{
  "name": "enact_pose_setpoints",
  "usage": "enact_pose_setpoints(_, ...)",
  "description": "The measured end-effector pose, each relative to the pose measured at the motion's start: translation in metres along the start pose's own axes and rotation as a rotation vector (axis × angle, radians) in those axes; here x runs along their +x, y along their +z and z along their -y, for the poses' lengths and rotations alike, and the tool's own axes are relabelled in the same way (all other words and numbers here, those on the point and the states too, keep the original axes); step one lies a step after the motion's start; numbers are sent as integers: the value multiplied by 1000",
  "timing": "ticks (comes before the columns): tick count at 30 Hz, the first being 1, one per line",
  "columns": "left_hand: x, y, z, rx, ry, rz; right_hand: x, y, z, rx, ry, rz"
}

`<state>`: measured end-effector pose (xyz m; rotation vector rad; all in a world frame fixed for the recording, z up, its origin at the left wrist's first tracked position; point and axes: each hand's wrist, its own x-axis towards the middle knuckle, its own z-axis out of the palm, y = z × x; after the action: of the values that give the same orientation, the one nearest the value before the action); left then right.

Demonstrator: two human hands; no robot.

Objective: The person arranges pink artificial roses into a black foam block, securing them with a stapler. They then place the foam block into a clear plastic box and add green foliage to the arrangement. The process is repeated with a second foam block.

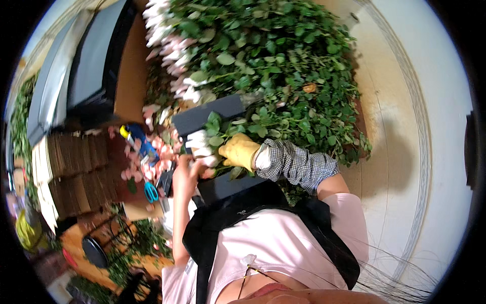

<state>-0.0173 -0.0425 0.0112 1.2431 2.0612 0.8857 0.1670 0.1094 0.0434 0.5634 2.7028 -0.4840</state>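
Bare left hand (186, 175): fingers at the white elongated flower heads (199, 142), too blurred to tell if gripping. Yellow-gloved right hand (240, 152): fingers beside same heads, closure can't tell. Heads sit between two dark rectangular blocks (208, 114), toward near edge of brown surface (122, 188). Green leafy stem pile (283, 55) reaches right edge; pink petals (164, 152), teal-handled scissors (151, 192) toward left edge.
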Motion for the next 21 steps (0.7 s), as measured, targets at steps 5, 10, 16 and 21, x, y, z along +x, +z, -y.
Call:
enact_pose_setpoints(5,10,18,1,36,161,-72,9,-6,0,-87,-62,108)
enact_pose_setpoints(10,3,-43,50,-452,-246,-504,7,5,-1,-105,-39,94)
enact_pose_setpoints(16,3,-4,34,-321,-118,-337,5,-28,-5,147,-88,-277)
enact_pose_setpoints(21,26,14,-16,-17,-44,-67,34,-10,-1,-204,71,75)
